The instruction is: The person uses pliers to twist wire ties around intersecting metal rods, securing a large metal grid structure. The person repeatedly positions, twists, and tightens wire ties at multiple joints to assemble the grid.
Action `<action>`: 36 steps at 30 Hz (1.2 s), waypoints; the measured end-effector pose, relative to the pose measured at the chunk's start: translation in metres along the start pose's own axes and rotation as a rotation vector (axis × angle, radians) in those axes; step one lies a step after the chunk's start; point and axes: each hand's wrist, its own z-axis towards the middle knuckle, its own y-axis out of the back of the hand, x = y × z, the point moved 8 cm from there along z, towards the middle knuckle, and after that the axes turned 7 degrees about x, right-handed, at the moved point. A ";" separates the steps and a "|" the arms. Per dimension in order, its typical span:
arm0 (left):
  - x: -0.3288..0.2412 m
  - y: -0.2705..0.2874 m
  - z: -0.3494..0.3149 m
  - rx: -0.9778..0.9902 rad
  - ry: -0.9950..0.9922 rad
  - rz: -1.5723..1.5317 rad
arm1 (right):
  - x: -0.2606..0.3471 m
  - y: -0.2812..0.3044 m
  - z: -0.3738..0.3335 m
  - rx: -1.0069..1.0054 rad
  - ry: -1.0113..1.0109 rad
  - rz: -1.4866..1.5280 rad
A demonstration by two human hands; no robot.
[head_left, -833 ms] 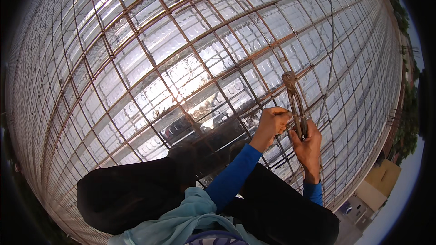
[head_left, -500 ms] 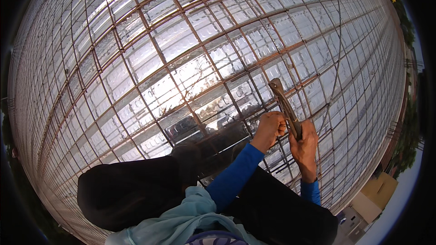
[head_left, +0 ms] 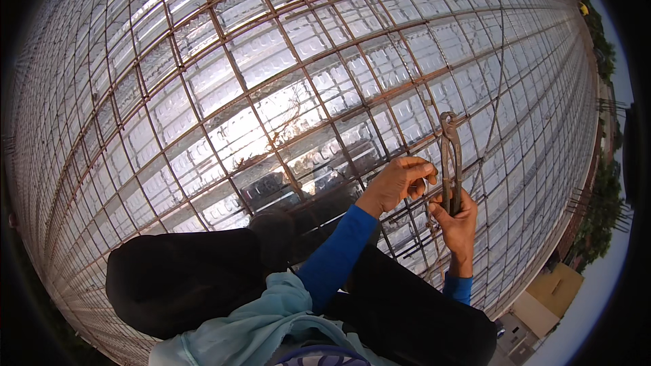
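Note:
My right hand (head_left: 459, 225) is wrapped round the handles of rusty end-cutting pincers (head_left: 445, 156), whose jaws point away from me over the bars. Just left of the handles is my left hand (head_left: 401, 184), its fingers curled and thumb and forefinger close together. Whatever it may pinch is too small to make out. Beneath both hands runs a grid of rusty reinforcing bars (head_left: 397, 89), crossing above shiny ribbed metal sheeting (head_left: 254, 61). The pincers' jaws appear near a bar crossing; I cannot tell if they touch it.
My bent legs in black trousers (head_left: 183, 285) and a light blue cloth (head_left: 271, 325) fill the near side. Several bars stick up past the right edge, by trees (head_left: 597, 224) and a tan building (head_left: 557, 288). A dark shoe (head_left: 274, 234) rests on the grid.
The pincers have swung more upright and their jaws have shifted right. My left hand has risen slightly, its fingers loosening a little; my right hand has come slightly nearer. The view has shifted a little.

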 end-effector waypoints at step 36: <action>-0.009 -0.019 0.005 -0.107 -0.117 -0.160 | 0.033 0.013 0.010 -0.286 0.177 -0.244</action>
